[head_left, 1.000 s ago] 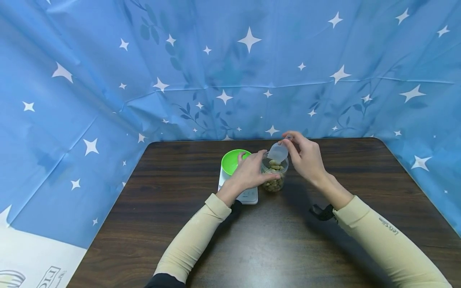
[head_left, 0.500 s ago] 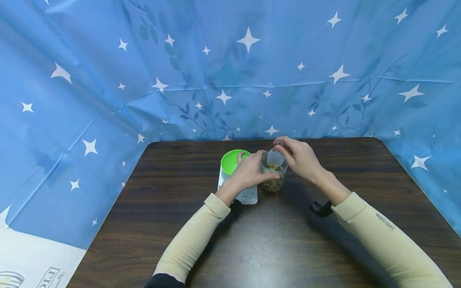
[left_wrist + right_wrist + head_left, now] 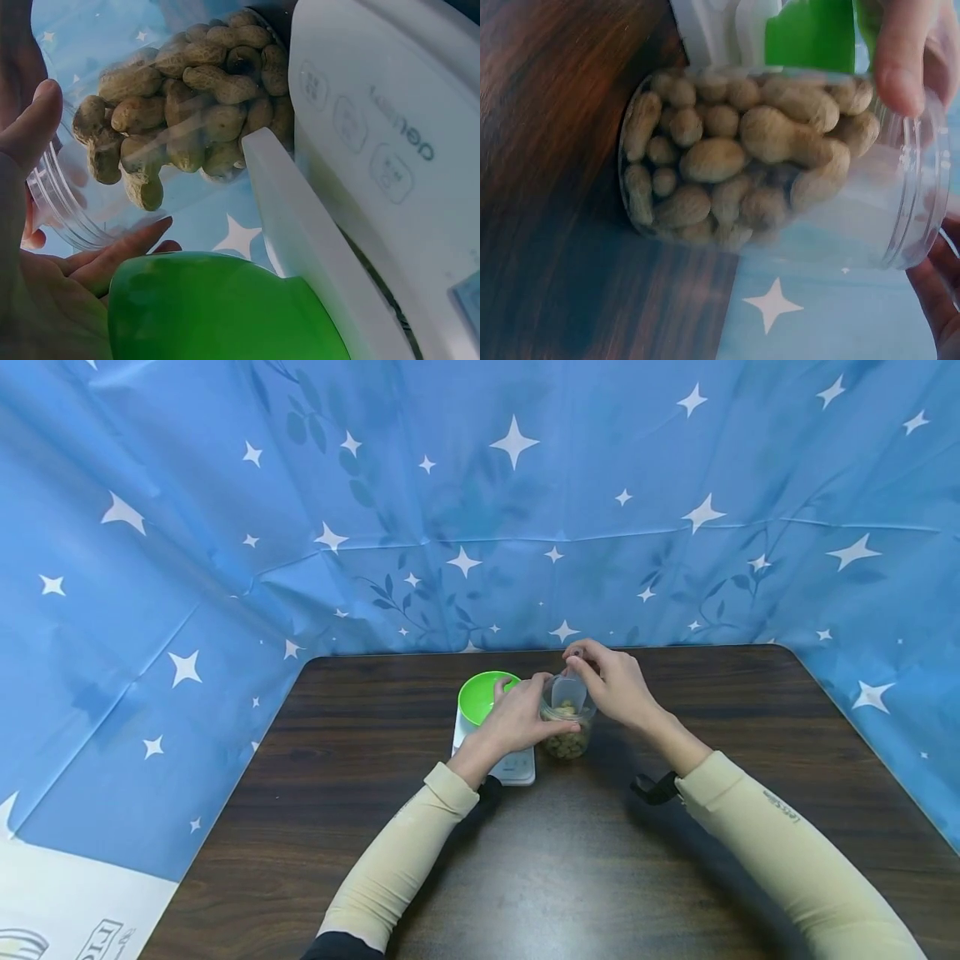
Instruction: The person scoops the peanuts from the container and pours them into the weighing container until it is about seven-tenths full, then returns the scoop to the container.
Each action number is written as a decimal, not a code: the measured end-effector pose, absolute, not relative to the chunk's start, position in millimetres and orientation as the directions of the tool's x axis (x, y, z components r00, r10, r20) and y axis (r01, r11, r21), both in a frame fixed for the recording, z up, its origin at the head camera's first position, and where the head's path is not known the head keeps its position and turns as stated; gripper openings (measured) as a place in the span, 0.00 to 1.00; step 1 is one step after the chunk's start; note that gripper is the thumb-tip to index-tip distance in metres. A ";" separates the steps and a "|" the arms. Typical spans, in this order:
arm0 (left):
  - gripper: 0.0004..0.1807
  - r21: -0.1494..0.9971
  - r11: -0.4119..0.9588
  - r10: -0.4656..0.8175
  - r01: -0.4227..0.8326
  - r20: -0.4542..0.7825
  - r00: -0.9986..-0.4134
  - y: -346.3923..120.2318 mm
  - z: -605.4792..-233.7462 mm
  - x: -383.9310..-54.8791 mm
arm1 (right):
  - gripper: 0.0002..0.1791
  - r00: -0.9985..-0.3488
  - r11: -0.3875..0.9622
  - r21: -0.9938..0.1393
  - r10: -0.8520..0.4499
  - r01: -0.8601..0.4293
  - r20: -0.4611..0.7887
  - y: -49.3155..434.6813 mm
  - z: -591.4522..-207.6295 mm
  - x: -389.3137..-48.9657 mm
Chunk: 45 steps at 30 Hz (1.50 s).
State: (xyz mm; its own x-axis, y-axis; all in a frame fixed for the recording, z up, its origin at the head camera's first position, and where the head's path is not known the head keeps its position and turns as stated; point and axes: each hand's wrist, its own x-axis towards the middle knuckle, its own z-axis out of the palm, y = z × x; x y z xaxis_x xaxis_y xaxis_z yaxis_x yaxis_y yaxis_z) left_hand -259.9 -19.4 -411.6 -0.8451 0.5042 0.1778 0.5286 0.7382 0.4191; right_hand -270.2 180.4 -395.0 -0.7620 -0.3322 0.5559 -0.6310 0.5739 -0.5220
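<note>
A clear plastic jar (image 3: pixel 851 217), partly filled with unshelled peanuts (image 3: pixel 712 160), stands upright on the table. My left hand (image 3: pixel 517 718) holds the jar just below its mouth, thumb on the near side and fingers around the far side. From above, my right hand (image 3: pixel 618 687) pinches the handle of a translucent plastic scoop (image 3: pixel 567 692). The scoop's bowl is down inside the jar's mouth, close over the peanuts in the head view. To the left of the jar, a green bowl (image 3: pixel 474 700) sits on a white kitchen scale (image 3: pixel 517 770), partly hidden by my left hand.
The dark wood-grain table (image 3: pixel 570 860) spreads out in front of and around these things. Behind it hangs a blue curtain (image 3: pixel 450 485) with white stars. A white printed sheet (image 3: pixel 82 893) shows at the lower left, beyond the table's edge.
My right hand has moved left and slightly down, lowering the scoop from the jar's rim into its mouth and tilting it more upright. The left hand keeps its hold on the jar.
</note>
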 end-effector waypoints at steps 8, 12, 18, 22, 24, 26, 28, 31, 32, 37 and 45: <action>0.47 0.416 0.739 0.499 0.530 0.191 -0.845 -19.0 -412.7 -259.5 | 0.13 -0.813 0.591 -0.573 -0.292 -0.568 0.504 182.8 -389.5 -271.8; 0.48 0.426 0.734 0.501 0.529 0.186 -0.845 -19.1 -412.5 -259.6 | 0.15 -0.850 0.595 -0.616 -0.272 -0.517 0.450 184.8 -385.6 -272.3; 0.48 0.427 0.734 0.505 0.528 0.176 -0.845 -19.7 -411.5 -260.1 | 0.15 -0.862 0.613 -0.614 -0.265 -0.497 0.433 178.5 -382.8 -271.4; 0.48 0.427 0.737 0.504 0.524 0.170 -0.847 -19.4 -410.8 -260.5 | 0.13 -0.861 0.626 -0.612 -0.215 -0.484 0.462 173.9 -383.0 -271.2; 0.48 0.430 0.738 0.503 0.521 0.165 -0.848 -19.2 -410.5 -260.3 | 0.12 -0.855 0.633 -0.609 -0.180 -0.479 0.486 172.2 -383.7 -271.0; 0.48 0.434 0.738 0.502 0.517 0.161 -0.850 -19.2 -410.5 -260.4 | 0.11 -0.849 0.631 -0.610 -0.154 -0.479 0.506 171.3 -384.7 -270.5; 0.47 0.439 0.737 0.500 0.514 0.159 -0.851 -19.2 -410.6 -260.4 | 0.10 -0.842 0.628 -0.612 -0.135 -0.481 0.523 170.8 -385.4 -269.7; 0.46 0.451 0.732 0.497 0.511 0.161 -0.853 -19.3 -410.5 -260.1 | 0.10 -0.839 0.620 -0.624 -0.108 -0.476 0.533 170.7 -386.6 -269.4; 0.47 0.453 0.731 0.496 0.510 0.162 -0.853 -19.4 -410.4 -260.0 | 0.11 -0.838 0.617 -0.627 -0.099 -0.475 0.536 170.8 -386.9 -269.4; 0.47 0.461 0.725 0.495 0.512 0.169 -0.852 -19.5 -410.3 -259.5 | 0.09 -0.838 0.623 -0.628 -0.083 -0.466 0.539 170.0 -387.1 -270.1; 0.47 0.459 0.720 0.505 0.520 0.168 -0.847 -21.0 -411.4 -260.5 | 0.10 -0.830 0.639 -0.568 -0.220 -0.519 0.512 168.6 -384.3 -269.2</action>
